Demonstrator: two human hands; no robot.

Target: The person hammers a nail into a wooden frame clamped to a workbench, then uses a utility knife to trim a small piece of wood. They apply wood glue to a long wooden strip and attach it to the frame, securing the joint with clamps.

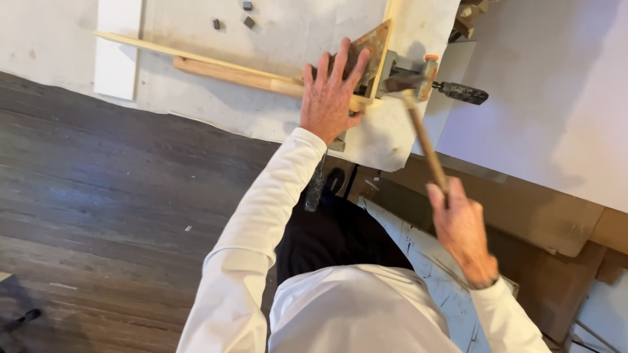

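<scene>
Fingers (pixel 451 196) around one hammer (pixel 418 117)

Pale wood strips (pixel 235 73) cross a white, smudged counter (pixel 275 124) beside a rust-mottled brown metal corner plate (pixel 374 49); the hammer (pixel 418 124) has a tan wooden handle, the clamp (pixel 451 90) a speckled black grip, above dark brown plank floor (pixel 118 196).

Hammer (pixel 418 117), wooden handle and dark metal head, being gripped near handle end, head hovering just over corner clamp (pixel 386 65). Pale wood strips (pixel 242 73) lying on white worktop, meeting at right angle inside clamp, rusty triangular plate sitting on joint. Clamp's dark screw handle sticking out sideways past worktop edge.
</scene>
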